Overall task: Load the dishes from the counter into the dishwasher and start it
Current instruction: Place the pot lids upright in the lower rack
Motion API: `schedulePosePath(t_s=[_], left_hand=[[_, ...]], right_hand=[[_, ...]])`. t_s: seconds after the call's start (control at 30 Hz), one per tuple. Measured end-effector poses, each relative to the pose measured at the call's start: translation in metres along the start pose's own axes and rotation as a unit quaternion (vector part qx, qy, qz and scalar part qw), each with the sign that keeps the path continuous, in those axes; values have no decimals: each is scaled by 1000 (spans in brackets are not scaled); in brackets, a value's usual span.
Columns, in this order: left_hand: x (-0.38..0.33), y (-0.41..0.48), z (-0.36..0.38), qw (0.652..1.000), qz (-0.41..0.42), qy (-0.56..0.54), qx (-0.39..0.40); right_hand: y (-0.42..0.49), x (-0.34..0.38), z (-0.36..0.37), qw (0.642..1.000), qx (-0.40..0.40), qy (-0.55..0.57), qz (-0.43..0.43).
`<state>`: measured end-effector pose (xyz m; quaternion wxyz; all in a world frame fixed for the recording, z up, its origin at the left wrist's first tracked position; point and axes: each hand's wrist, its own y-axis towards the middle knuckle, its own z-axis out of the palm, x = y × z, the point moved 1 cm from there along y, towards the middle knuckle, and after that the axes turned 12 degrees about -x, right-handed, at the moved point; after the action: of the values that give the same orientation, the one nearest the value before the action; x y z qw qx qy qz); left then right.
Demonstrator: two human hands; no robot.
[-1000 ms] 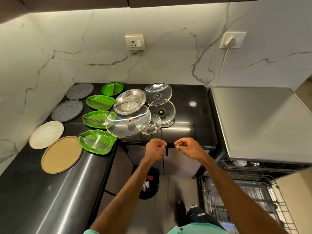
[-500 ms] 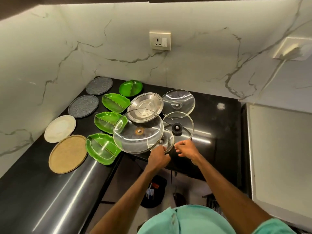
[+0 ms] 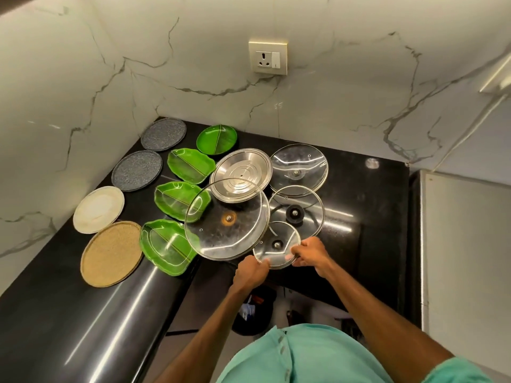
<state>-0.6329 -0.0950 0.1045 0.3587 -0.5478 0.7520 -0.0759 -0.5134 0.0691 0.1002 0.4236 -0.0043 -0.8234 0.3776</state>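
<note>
A small glass lid (image 3: 276, 244) lies at the front of the black counter (image 3: 359, 222). My left hand (image 3: 250, 272) pinches its near left rim, and my right hand (image 3: 309, 254) grips its near right rim. Behind it overlap a large glass lid (image 3: 226, 219), a steel lid (image 3: 241, 175), a glass lid with a black knob (image 3: 296, 214) and another glass lid (image 3: 298, 170). Several green leaf-shaped plates (image 3: 177, 200) lie to the left. The dishwasher's grey top (image 3: 464, 244) shows at the right edge; its racks are out of view.
Two speckled grey plates (image 3: 137, 170), a white plate (image 3: 98, 209) and a tan round plate (image 3: 112, 253) line the left counter by the marble wall. A wall socket (image 3: 267, 57) is above. A dark bin (image 3: 253, 310) stands on the floor under the counter.
Both hands moved forward from the counter's front edge onto the small glass lid and took hold of its rim. The view swung left and down, away from the open dishwasher.
</note>
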Motion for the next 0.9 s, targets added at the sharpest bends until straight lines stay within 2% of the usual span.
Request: schedulePosePath(t_s=[0.07,0.13,0.23,0.3,0.5,0.67,0.9], left_hand=[[3,0,4,999,-21,-41,6],[4,-4,10,990,-51,-127,44],[6,-9,17,940,-95,-301,128],[1,-15,21,914,-111,-355,160],[-6,-18,26,899,-99,-392,171],[-6,-21,17,882,-108,-422,178],[-8,-31,7,866,-109,-450,189]], right_hand=[[-7,-10,-13,1000,-6,-10,8],[-13,-24,-25,1000,-4,-15,24],[-26,-43,-39,999,-4,-1,37],[-38,-48,-46,999,2,11,34],[-52,-45,-63,997,66,47,5],[4,-23,-72,989,-91,113,-15],[74,9,-43,989,-82,125,16]])
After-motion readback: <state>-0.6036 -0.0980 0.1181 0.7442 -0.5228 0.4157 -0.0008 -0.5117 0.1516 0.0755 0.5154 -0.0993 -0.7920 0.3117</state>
